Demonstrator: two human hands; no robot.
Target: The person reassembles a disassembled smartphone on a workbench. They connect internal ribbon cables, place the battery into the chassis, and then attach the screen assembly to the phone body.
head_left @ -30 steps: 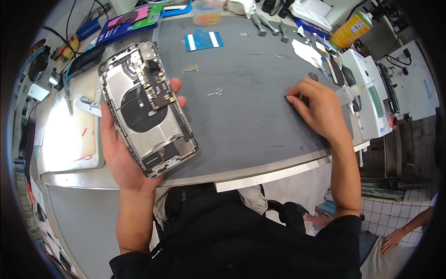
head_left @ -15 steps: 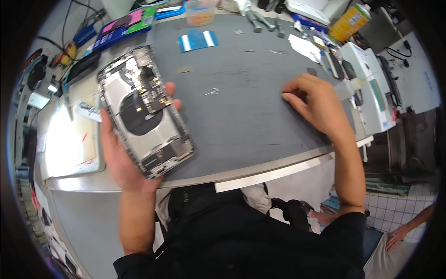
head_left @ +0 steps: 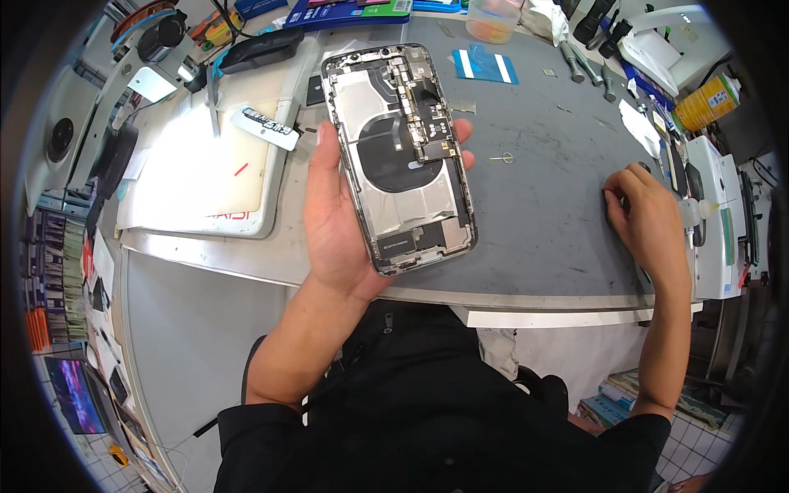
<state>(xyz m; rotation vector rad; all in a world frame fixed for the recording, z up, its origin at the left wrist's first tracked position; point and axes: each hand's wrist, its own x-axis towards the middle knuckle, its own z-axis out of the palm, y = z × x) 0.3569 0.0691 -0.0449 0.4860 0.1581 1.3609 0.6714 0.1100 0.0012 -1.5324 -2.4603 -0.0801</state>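
Observation:
My left hand point(head_left: 335, 238) is closed round the lower part of an opened smartphone point(head_left: 411, 211), held up above the bench's front edge. Its inside faces up: a pale frame, a dark round pad, a populated circuit board at the upper right and dark parts at the lower end. Fingertips show past the phone's right side, while the thumb lies along its left. My right hand point(head_left: 647, 215) rests on the grey mat point(head_left: 551, 218) at the right, fingers loosely curled in with no object visible in them. A small wire-like clip point(head_left: 504, 158) lies between the hands.
At the left is a brightly lit white board point(head_left: 189, 185) with a printed strip point(head_left: 265, 128) on it. Toward the back are a blue card point(head_left: 485, 66), a clear tub point(head_left: 493, 20) and screwdrivers point(head_left: 588, 66). A yellow can point(head_left: 707, 103) and a squeeze bottle point(head_left: 694, 212) stand right.
The view has swung left, so the bench appears shifted right. The phone is now held more upright and shows less blur. My right hand stays on the mat, fingers curled.

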